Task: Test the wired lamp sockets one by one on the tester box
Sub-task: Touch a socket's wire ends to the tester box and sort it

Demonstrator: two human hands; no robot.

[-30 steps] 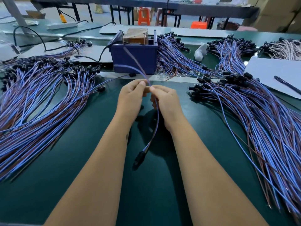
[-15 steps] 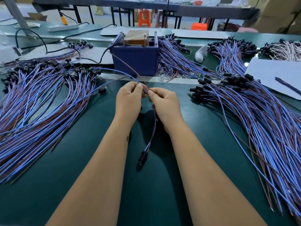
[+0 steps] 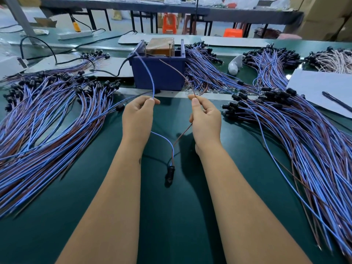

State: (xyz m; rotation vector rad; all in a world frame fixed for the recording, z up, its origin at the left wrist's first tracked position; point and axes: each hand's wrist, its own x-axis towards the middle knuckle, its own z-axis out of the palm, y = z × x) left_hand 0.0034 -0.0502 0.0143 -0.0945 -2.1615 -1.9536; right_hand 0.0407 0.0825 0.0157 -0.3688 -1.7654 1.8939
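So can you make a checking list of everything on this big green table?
Surface: green table, bare in the middle.
Job's things: black socket hanging; blue tester box behind.
Clutter: wired socket piles left and right; white sheet with pen.
Hands: left hand pinches blue wire; right hand pinches brown wire.
Cables: black cord into box.
Surroundings: orange stools, tables.

Bright, even light falls from overhead, with no harsh glare on the dark green bench (image 3: 57, 216). Soft shadows lie beneath both forearms and under the hanging lamp socket (image 3: 170, 173). The wide lens bows the bench's far edge and stretches the wire bundles at the side edges. The distant background is slightly soft and blurred.
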